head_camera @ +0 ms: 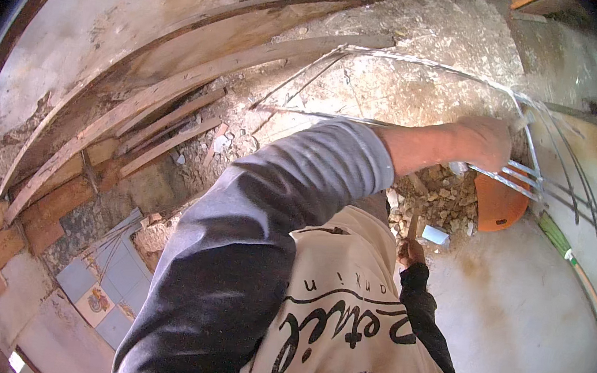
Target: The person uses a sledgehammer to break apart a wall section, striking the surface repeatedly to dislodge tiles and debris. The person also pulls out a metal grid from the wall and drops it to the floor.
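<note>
My left hand [485,142], slightly blurred, reaches across to the right with its fingers closed around thin metal rods. The rods belong to a long bent steel-bar frame [428,63], which stretches left above a rubble-strewn floor and partly behind my forearm. My right hand [411,253] is low beside my body and grips a wooden handle [413,225]. The handle's far end reaches the broken rubble [440,200], so its tool cannot be told. Past the rubble lies an orange plastic scoop or basin [501,204] with a slot near its rim, partly under the rods.
Long wooden boards [138,93] lean along the wall at left. A pale tile piece [435,235] lies by the rubble. Loose thin bars [577,163] and a green bundle [552,235] are against the right wall. Floor tiles [111,281] show at lower left.
</note>
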`<move>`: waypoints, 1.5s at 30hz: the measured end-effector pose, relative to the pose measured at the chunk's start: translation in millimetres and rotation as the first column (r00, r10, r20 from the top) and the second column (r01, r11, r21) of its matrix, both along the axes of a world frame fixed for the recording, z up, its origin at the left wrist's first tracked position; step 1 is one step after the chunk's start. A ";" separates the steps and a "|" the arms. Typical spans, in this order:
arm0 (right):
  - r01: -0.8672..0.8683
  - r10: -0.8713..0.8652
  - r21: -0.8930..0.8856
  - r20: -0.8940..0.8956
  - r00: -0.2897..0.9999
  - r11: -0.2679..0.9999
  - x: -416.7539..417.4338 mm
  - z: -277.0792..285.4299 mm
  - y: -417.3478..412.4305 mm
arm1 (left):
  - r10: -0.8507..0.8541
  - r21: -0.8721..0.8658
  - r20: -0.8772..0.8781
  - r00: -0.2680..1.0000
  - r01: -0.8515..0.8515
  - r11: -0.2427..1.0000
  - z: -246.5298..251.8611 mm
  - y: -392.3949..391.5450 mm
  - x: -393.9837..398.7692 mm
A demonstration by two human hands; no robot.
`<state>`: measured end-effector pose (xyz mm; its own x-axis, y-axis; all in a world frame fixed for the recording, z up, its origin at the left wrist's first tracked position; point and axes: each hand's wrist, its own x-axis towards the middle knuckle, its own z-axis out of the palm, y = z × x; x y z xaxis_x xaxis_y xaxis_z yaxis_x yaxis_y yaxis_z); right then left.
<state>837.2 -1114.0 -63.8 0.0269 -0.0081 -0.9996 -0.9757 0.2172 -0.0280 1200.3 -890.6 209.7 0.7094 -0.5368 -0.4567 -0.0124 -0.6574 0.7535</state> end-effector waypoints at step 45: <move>0.131 -0.122 -0.016 0.261 0.957 0.991 75.9 16.1 94.6 | 0.003 0.480 -0.225 0.974 0.109 0.870 -205.3 489.0 157.1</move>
